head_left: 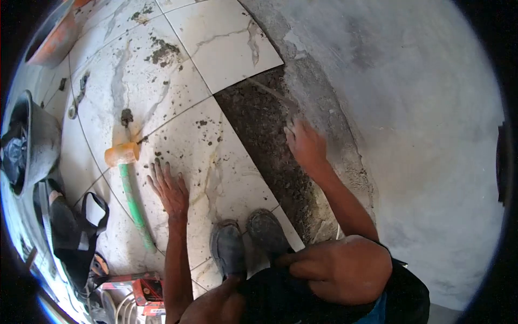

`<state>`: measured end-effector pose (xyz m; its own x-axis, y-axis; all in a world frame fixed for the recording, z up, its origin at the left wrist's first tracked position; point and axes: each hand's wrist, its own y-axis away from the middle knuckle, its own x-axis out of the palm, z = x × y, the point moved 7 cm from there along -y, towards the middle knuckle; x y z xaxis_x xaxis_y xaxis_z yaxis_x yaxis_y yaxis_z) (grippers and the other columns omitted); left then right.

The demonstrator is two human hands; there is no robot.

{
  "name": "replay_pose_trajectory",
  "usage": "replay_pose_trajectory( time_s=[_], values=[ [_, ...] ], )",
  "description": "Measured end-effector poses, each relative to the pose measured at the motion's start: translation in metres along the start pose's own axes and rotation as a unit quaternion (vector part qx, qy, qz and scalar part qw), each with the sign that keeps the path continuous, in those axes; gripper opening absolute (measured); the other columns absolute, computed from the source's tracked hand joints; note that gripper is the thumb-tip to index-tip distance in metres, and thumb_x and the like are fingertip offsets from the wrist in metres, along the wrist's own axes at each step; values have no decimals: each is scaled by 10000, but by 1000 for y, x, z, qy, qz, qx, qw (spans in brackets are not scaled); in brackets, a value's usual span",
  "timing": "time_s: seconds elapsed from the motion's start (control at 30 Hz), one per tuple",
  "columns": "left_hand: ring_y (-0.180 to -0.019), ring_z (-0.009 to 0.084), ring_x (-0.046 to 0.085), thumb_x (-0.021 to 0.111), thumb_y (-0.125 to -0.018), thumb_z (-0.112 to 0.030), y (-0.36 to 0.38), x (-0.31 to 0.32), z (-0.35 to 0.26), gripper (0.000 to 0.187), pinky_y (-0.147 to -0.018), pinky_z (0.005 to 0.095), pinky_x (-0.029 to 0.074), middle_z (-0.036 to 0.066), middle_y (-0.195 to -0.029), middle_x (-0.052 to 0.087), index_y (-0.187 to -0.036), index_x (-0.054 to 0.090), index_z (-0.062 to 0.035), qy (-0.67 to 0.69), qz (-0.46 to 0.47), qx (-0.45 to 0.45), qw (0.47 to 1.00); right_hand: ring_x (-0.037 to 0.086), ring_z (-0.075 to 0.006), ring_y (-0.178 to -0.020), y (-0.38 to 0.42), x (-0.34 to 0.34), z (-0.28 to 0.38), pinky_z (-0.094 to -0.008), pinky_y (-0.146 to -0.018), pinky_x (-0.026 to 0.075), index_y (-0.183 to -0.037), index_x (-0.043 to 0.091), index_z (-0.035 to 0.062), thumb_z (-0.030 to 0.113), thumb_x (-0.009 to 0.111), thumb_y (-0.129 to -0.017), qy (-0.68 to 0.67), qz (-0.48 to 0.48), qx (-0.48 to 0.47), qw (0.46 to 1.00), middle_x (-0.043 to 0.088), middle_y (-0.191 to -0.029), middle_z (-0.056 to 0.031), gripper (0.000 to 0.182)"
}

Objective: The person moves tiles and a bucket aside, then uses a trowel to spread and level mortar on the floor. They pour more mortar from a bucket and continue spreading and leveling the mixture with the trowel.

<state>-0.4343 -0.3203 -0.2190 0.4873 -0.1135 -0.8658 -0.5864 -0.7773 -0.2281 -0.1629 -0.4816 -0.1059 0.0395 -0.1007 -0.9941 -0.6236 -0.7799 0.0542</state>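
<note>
My left hand (pixel 168 189) rests on a white marbled floor tile with its fingers spread and nothing in it. Over the dark strip of bare rubble (pixel 253 116), beside the wall, my right hand (pixel 306 141) is closed round the end of a thin stick-like tool (pixel 270 90). The tool's far end lies near the edge of the upper tile (pixel 226 43). Left of my left hand is a mallet (pixel 129 189) with an orange head and a green handle, lying on the tiles.
An orange basin (pixel 54 40) stands at the upper left, with a wrench (pixel 79 97) near it. A dark bucket (pixel 43 143), a black bag (pixel 75 232) and red boxes (pixel 147 291) line the left side. The grey wall (pixel 426 140) rises on the right. Crumbs of mortar dot the tiles.
</note>
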Motion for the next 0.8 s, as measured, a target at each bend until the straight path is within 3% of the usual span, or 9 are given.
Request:
replay_pose_trajectory(
  time_s=[0.13,0.23,0.43,0.5,0.53,0.6,0.63,0.73,0.8],
  values=[
    [-1245,347,237,476,-849,-172,-2,-3,-4,363,-1022,530,130,201,-1312,297,-1157,394,2,-15,5,1,1000,588,-330,-745,21,83,-77,-415,-623,472,-1125,428,-83,295,471,-865,-224,46,210,951,592,-817,-207,461],
    [-1246,346,238,467,-854,-179,-2,-4,-7,366,-1022,529,126,200,-1312,297,-1163,392,2,-19,-4,10,1000,590,-346,-768,-13,69,-80,-429,-636,475,-1173,395,-85,321,469,-865,-206,-110,133,963,595,-841,-231,516],
    [-1266,310,218,437,-864,-160,-1,-2,-4,364,-1029,519,115,160,-1331,295,-1197,366,-30,-26,3,0,1000,594,-350,-799,-82,122,-94,-427,-642,479,-1191,377,-93,366,423,-876,-228,-61,191,953,599,-856,-235,559],
    [-1263,312,225,428,-869,-166,-3,-2,-4,360,-1027,521,117,162,-1330,297,-1196,366,-29,-29,0,1,1000,598,-346,-780,-82,115,-94,-431,-647,480,-1202,377,-78,368,396,-883,-189,-183,169,950,601,-857,-234,549],
    [-1259,315,232,418,-874,-172,-1,-2,-4,356,-1026,524,119,164,-1328,298,-1195,367,-28,-28,2,0,1000,598,-346,-780,-80,120,-98,-431,-647,480,-1202,377,-78,368,396,-883,-190,-179,170,950,601,-857,-234,549],
    [-1257,316,236,412,-876,-176,-2,0,-4,351,-1025,526,119,163,-1328,299,-1192,371,-29,-36,2,2,999,601,-333,-735,-79,133,-101,-438,-639,483,-1208,366,-81,358,391,-886,-170,59,255,950,604,-811,-225,545],
    [-1255,317,240,407,-878,-179,-2,0,-5,346,-1024,527,120,163,-1328,300,-1189,375,-31,-43,0,5,999,601,-333,-735,-79,130,-101,-438,-639,483,-1208,366,-81,358,391,-886,-170,61,256,950,604,-811,-225,545],
    [-1253,318,244,404,-880,-182,-2,0,-6,338,-1027,524,113,164,-1325,304,-1183,385,-35,-35,3,4,999,598,-322,-695,-81,112,-95,-436,-611,488,-1184,383,-88,349,397,-887,-157,18,217,963,599,-752,-215,529],
    [-1255,324,236,417,-876,-183,-3,2,-4,334,-1025,529,111,172,-1324,302,-1176,386,-38,-36,8,1,999,593,-324,-679,-78,75,-88,-442,-623,483,-1123,426,-90,324,408,-885,-166,-135,197,957,597,-740,-196,478]
  ],
)
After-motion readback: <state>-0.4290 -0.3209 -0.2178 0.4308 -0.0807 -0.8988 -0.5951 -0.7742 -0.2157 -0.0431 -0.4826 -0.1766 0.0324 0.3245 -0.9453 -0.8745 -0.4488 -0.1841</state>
